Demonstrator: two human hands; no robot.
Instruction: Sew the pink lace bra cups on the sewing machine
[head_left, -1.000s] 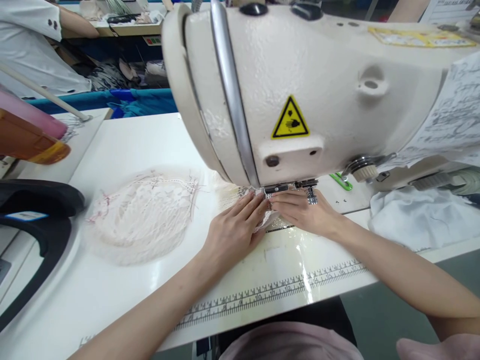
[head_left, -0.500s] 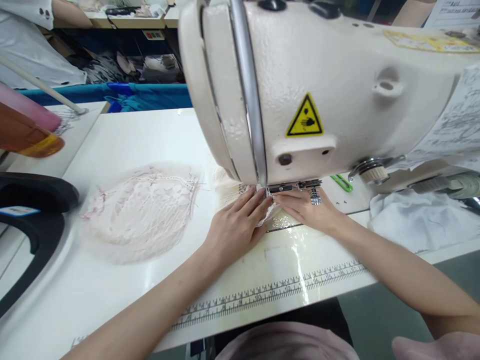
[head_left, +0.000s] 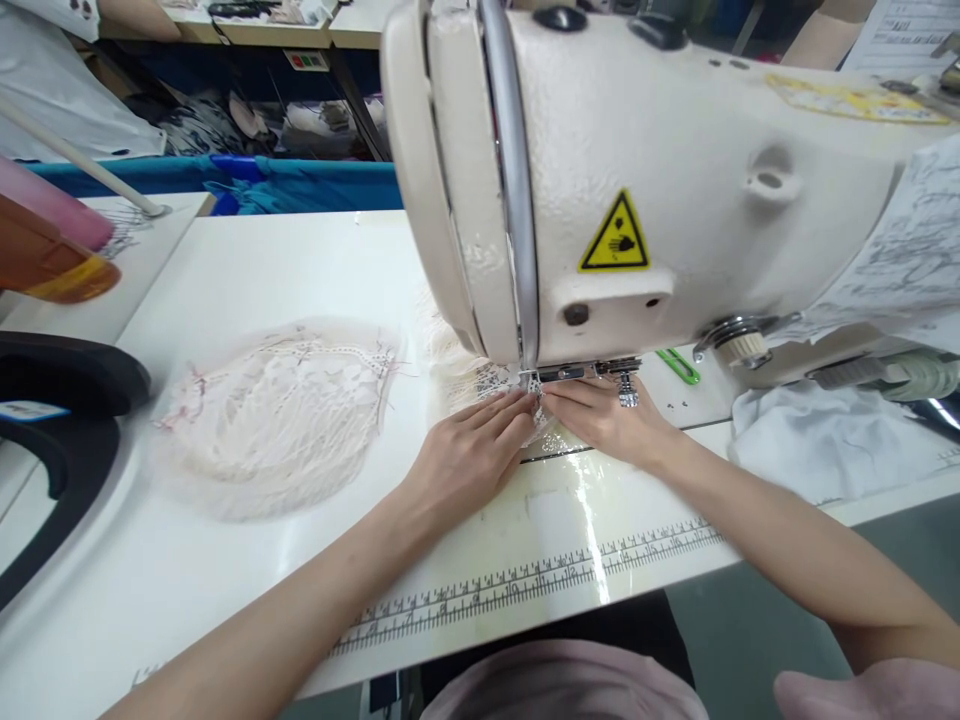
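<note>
A cream sewing machine [head_left: 660,170] fills the upper right; its presser foot [head_left: 559,375] sits just beyond my fingertips. My left hand [head_left: 469,455] lies flat, fingers together, pressing a small piece of white lace [head_left: 465,375] against the machine bed. My right hand [head_left: 607,420] presses the same lace from the right, fingertips meeting the left hand's under the foot. Most of the lace under my hands is hidden. A stack of pale lace pieces [head_left: 277,415] lies on the white table [head_left: 262,270] to the left.
A printed ruler strip [head_left: 540,575] runs along the table's front edge. White cloth [head_left: 817,450] is heaped at the right, a green tool [head_left: 679,365] behind my right hand. A black curved object [head_left: 60,400] sits far left. Another person's white sleeve [head_left: 45,70] shows top left.
Both hands stay pressed at the presser foot with barely any shift. The view has drifted, moving the machine and table slightly right in the picture.
</note>
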